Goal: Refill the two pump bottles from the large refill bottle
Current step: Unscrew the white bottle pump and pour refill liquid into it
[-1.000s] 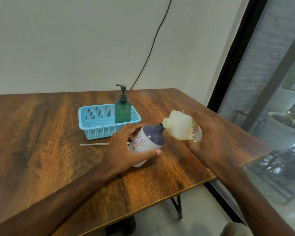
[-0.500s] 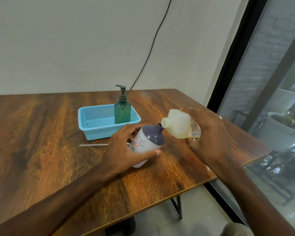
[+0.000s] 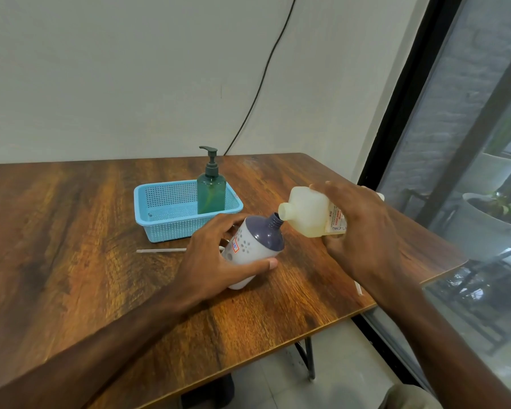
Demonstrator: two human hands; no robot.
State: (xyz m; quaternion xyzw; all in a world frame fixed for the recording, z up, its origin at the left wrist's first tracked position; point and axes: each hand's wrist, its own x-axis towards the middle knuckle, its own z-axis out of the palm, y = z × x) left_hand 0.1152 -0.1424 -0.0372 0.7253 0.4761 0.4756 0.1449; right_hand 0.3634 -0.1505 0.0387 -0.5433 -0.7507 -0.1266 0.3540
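Note:
My left hand (image 3: 216, 258) grips a white pump bottle with a purple top (image 3: 257, 242), its pump removed, tilted to the right with its base on the table. My right hand (image 3: 363, 228) holds the pale yellowish refill bottle (image 3: 306, 215) on its side. The refill bottle's open mouth lies against the purple bottle's open neck. A green pump bottle (image 3: 211, 191) with its pump on stands upright in the right end of a blue basket (image 3: 160, 219).
A thin clear tube (image 3: 161, 250) lies on the wooden table (image 3: 71, 246) in front of the basket, its right end hidden behind my left hand. The table's right edge borders a window with planters outside. A black cable runs down the wall.
The refill bottle has moved left and tipped further, so its mouth now meets the purple bottle's neck. My left hand keeps the purple bottle tilted in the same place.

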